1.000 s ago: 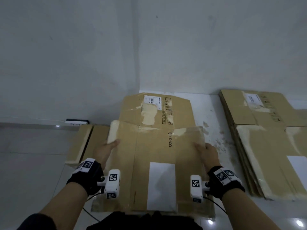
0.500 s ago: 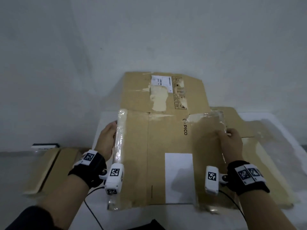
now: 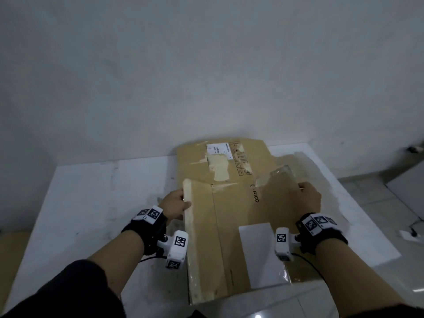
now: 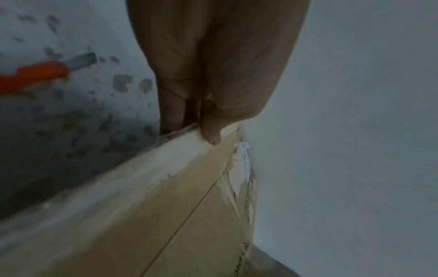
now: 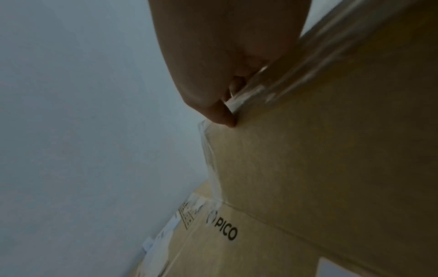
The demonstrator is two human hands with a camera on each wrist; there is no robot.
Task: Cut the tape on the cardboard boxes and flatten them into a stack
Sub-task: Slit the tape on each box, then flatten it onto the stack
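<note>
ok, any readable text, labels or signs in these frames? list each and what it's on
"PICO", with a round logo: printed on the flattened cardboard box held by both hands.
White shipping label on the box's far flap: print too small to read.
Handling symbols beside it: blurred, unreadable.
White sheet on the near panel: blank.
Wrist tags: coded patterns, no words.

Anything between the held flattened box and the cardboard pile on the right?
Nothing visible. The flattened brown cardboard box, held at its edges by the left hand and right hand, overlaps the pile of flat taped cardboard; the pile's exposed top looks bare, the rest is hidden. The orange-handled knife lies to the box's left.
</note>
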